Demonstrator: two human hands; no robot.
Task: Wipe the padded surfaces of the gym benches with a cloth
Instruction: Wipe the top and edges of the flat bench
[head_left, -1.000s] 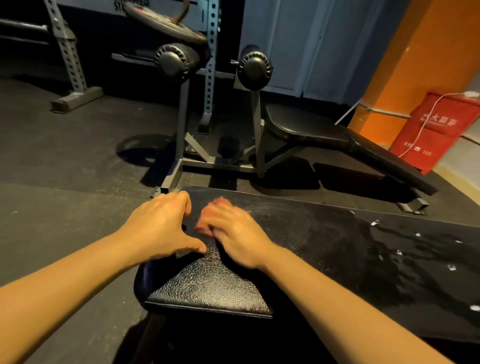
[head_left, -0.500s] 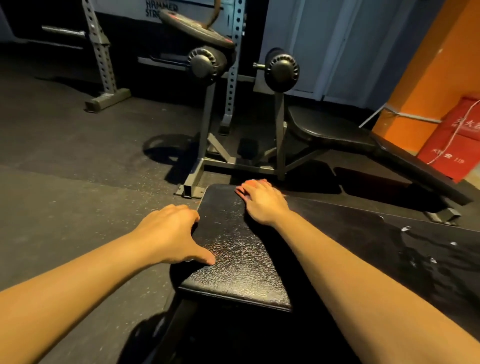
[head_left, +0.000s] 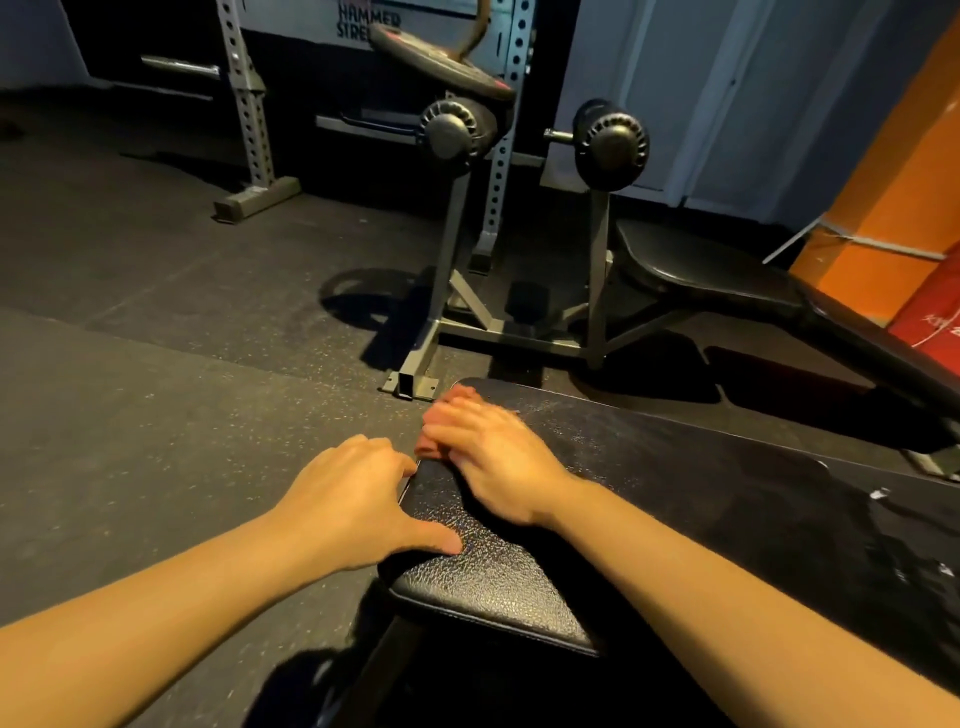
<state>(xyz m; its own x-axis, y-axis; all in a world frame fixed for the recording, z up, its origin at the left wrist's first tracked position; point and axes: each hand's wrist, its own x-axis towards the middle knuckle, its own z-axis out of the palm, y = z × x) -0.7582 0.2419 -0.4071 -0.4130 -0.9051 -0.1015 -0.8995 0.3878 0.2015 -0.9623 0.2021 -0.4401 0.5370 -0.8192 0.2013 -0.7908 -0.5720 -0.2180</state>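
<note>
We are bracing the near left edge of the pad (head_left: 519, 582) with our left hand (head_left: 353, 499), thumb on top, fingers curling over the side. Just beyond, our right hand (head_left: 498, 462) is pressing blurred, flattish fingers on a reddish smear, probably the cloth (head_left: 434, 431): light, limp, best pinned under the palm. The pad is looking firm and grained. A second bench (head_left: 701, 270) is standing far right.
</note>
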